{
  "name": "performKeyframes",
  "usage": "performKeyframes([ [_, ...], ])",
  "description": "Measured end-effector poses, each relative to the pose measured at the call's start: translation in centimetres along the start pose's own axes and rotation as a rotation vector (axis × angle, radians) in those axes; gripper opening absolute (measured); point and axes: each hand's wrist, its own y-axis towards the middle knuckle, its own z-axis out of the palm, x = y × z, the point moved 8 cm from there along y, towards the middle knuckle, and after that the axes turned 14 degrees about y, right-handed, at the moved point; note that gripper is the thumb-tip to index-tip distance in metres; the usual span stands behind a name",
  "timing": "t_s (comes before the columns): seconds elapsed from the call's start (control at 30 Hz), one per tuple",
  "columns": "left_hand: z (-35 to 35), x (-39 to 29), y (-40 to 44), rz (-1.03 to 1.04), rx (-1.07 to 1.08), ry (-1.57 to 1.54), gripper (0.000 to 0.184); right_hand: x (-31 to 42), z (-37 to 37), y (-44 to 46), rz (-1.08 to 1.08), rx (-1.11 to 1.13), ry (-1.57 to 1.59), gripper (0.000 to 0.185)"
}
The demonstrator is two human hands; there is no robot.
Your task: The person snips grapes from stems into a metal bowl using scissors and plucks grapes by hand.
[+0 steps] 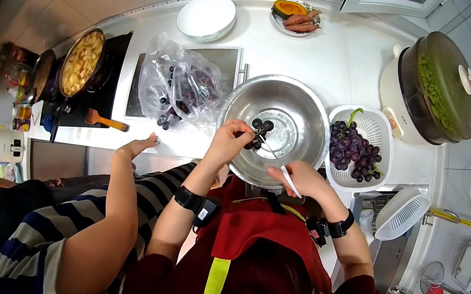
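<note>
My left hand (230, 141) pinches a small bunch of dark grapes (262, 125) over the steel bowl (237, 100). My right hand (300, 179) is closed on what look like white-handled scissors (290, 182), held over the bowl's near right rim. Their thin metal tip points toward the grapes; the fingers partly hide the tool. Right of the bowl stands a white basket (342, 114) with bunches of purple grapes (352, 148). On the bowl's left, a clear plastic bag (174, 83) holds more dark grapes.
Another person's hand (138, 145) is at the counter edge on my left. Behind lie a white bowl (207, 16) and a plate with pumpkin (290, 10) and sweet potatoes (301, 22). A lidded cooker (441, 89) stands right; a full pan (82, 63) is on the stove.
</note>
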Motion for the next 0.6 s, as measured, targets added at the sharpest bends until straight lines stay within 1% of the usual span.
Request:
performKeyframes([
  [0.07, -0.18, -0.12, -0.19, 0.026, -0.002, 0.028, 0.017, -0.65, -0.04, 0.44, -0.004, 0.003, 0.004, 0.067],
  [0.27, -0.27, 0.35, -0.04, 0.004, -0.017, 0.012, 0.016, -0.14, 0.20, 0.26, -0.004, -0.001, -0.037, 0.070],
  [0.4, -0.05, 0.43, -0.17, -0.016, 0.011, 0.004, 0.016, 0.02, 0.21, 0.46, -0.018, 0.013, -0.010, 0.070],
  [0.6, 0.09, 0.79, -0.10, -0.045, 0.031, -0.053, 0.014, -0.36, 0.01, 0.82, -0.014, -0.008, -0.050, 0.069],
])
